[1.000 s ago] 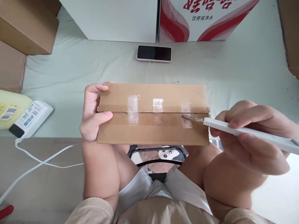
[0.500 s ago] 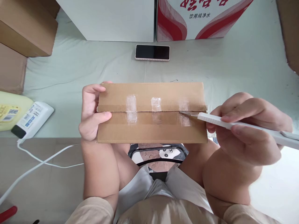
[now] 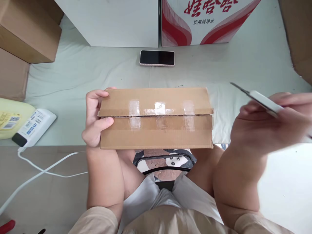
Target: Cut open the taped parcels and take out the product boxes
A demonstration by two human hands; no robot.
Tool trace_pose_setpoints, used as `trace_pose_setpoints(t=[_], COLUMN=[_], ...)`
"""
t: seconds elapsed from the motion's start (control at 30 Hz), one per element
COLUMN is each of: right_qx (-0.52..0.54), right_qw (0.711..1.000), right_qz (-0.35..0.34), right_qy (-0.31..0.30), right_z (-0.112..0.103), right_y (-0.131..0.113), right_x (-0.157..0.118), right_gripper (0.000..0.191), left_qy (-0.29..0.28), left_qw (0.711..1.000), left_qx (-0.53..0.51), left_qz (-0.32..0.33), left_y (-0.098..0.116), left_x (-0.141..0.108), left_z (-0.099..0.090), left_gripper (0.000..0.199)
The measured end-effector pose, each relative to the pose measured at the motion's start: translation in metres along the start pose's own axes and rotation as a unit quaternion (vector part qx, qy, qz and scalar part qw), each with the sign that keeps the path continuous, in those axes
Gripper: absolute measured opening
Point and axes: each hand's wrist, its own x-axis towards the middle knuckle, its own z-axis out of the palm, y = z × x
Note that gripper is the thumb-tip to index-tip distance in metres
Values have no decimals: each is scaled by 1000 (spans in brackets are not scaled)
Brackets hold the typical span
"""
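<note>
My left hand (image 3: 94, 118) grips the left end of a brown cardboard box (image 3: 156, 136), thumb on its face and fingers around the far corner. Two flaps meet along a dark seam across the box's middle. Three patches of clear tape (image 3: 160, 107) span that seam, and a slit runs through them. Off to the right of the box, my right hand (image 3: 270, 123) is closed around a white utility knife (image 3: 265, 101). Its thin blade points up and left, clear of the cardboard. The right hand is somewhat blurred.
Beyond the box, a phone (image 3: 157, 58) lies on the pale cloth (image 3: 117, 73). A white box (image 3: 117, 22) and a red-and-white carton (image 3: 207, 26) stand behind it. Brown cartons (image 3: 29, 32) are at the far left, near a white power strip (image 3: 35, 126) with its cord.
The knife has left the seam. My right hand has moved up and right with it, turning the blade upward. My left hand still holds the box, which has barely shifted.
</note>
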Motion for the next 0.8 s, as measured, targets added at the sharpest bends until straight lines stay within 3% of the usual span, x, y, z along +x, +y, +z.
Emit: trace_pose_setpoints(t=[0.07,0.1,0.2,0.33,0.4,0.5,0.57,0.63,0.73,0.8], right_qx=[-74,-132,-268,-330,-346,-360,-360,-311,-145,-55], right_qw=[994,988,956,892,866,852,866,906,964,975], right_qz=[7,23,91,148,164,173,165,144,100,48], right_qy=[83,79,-72,-271,-321,-338,-306,-246,-201,-208], right_z=[10,14,17,5,1,0,5,10,17,18], right_y=[16,24,43,53,54,54,51,43,21,5], right_x=[-4,-6,-13,-18,-18,-16,-15,-15,-20,-24], right_gripper=[7,4,17,42,52,46,40,29,12,19], left_qy=[9,17,49,80,82,60,50,50,55,67], left_qw=[1000,999,996,992,991,992,993,994,997,998], left_qx=[-15,-27,-63,-84,-94,-99,-99,-84,-39,-9], left_qz=[-7,-14,-37,-38,-39,-45,-45,-39,-22,-8], left_y=[1,3,6,6,5,6,6,7,8,10], left_x=[-1,-1,-3,-2,-2,-3,-4,-5,-4,-1], left_z=[2,3,4,4,3,2,0,-1,-2,-2], left_gripper=[54,53,46,52,55,55,53,53,55,55])
